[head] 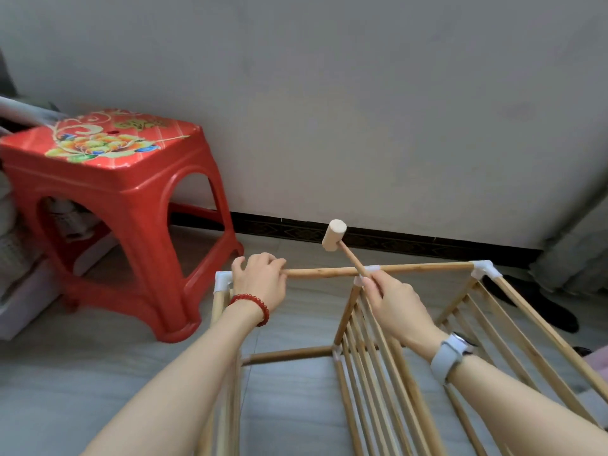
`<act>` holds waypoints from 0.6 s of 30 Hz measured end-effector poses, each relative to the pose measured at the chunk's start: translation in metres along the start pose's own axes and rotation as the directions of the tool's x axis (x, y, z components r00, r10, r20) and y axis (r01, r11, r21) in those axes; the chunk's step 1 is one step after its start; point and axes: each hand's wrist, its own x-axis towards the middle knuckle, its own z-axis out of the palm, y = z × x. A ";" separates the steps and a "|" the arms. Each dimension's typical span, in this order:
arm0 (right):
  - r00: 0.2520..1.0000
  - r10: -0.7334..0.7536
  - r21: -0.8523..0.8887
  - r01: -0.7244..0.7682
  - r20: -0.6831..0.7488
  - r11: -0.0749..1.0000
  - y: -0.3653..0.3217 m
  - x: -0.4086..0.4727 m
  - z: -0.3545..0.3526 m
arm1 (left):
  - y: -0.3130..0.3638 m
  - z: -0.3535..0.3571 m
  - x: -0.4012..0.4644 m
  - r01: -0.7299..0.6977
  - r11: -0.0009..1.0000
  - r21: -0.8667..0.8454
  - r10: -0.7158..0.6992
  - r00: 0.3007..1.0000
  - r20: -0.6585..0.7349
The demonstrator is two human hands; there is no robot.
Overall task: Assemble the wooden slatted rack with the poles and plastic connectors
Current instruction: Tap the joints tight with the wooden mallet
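A: Where is the top pole [329,272]?
B: Mid-frame, lying left to right between white connectors [483,270].
A: And the hands?
B: The left hand [260,278] grips the pole's left end; the right hand [396,306] clasps a mallet [342,246], head pointing up-left.

1. Grey tiled floor [98,383] runs up to a dark patterned skirting strip.
2. A glossy red plastic stool [118,205] with a floral-printed seat stands on it, left.
3. The slatted bamboo-pole rack frame [378,373] with white plastic corner connectors stands on it, right.
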 end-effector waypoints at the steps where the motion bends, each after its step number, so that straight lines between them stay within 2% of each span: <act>1: 0.999 -0.045 0.020 0.044 0.023 0.999 -0.012 0.004 0.002 | -0.015 -0.006 -0.009 0.069 0.997 0.033 -0.067 0.996 -0.067; 2: 0.995 -0.095 0.053 0.094 0.024 0.994 -0.025 0.007 0.005 | -0.030 -0.010 -0.020 0.156 0.986 0.052 -0.151 0.985 -0.089; 3: 0.989 -0.149 0.083 0.149 -0.011 0.985 -0.038 0.010 0.009 | -0.042 -0.012 -0.030 0.239 0.970 0.052 -0.236 0.970 -0.056; 6: 0.951 -0.223 0.267 0.277 -0.215 0.923 -0.082 0.013 0.025 | -0.061 -0.013 -0.059 0.405 0.914 -0.026 -0.394 0.902 0.176; 8: 0.959 -0.247 0.300 0.279 -0.142 0.912 -0.104 0.009 0.039 | -0.061 -0.014 -0.066 0.429 0.898 -0.095 -0.402 0.890 0.214; 10: 0.964 -0.253 0.121 0.242 0.079 0.963 -0.116 0.010 0.055 | -0.059 -0.016 -0.068 0.413 0.906 -0.091 -0.395 0.904 0.165; 11: 0.963 -0.247 0.048 0.243 0.106 0.969 -0.120 0.013 0.058 | -0.057 -0.016 -0.068 0.410 0.909 -0.077 -0.398 0.907 0.137; 12: 0.964 -0.256 0.046 0.254 0.063 0.966 -0.124 0.013 0.059 | -0.056 -0.015 -0.070 0.416 0.907 -0.065 -0.408 0.906 0.114; 14: 0.924 -0.315 0.246 0.364 -0.218 0.898 -0.135 0.013 0.059 | -0.058 -0.011 -0.071 0.418 0.905 -0.077 -0.413 0.907 0.079; 15: 0.904 -0.305 0.307 0.393 -0.299 0.866 -0.136 0.012 0.058 | -0.057 -0.010 -0.071 0.414 0.906 -0.090 -0.409 0.910 0.070; 16: 0.903 -0.311 0.321 0.401 -0.297 0.858 -0.136 0.011 0.060 | -0.057 -0.010 -0.070 0.410 0.906 -0.101 -0.405 0.912 0.064; 17: 0.925 -0.328 0.277 0.372 -0.193 0.886 -0.134 0.010 0.064 | -0.057 -0.011 -0.070 0.408 0.907 -0.107 -0.404 0.913 0.063; 18: 0.949 -0.315 0.162 0.313 -0.010 0.936 -0.130 0.006 0.070 | -0.058 -0.011 -0.071 0.408 0.906 -0.110 -0.403 0.913 0.063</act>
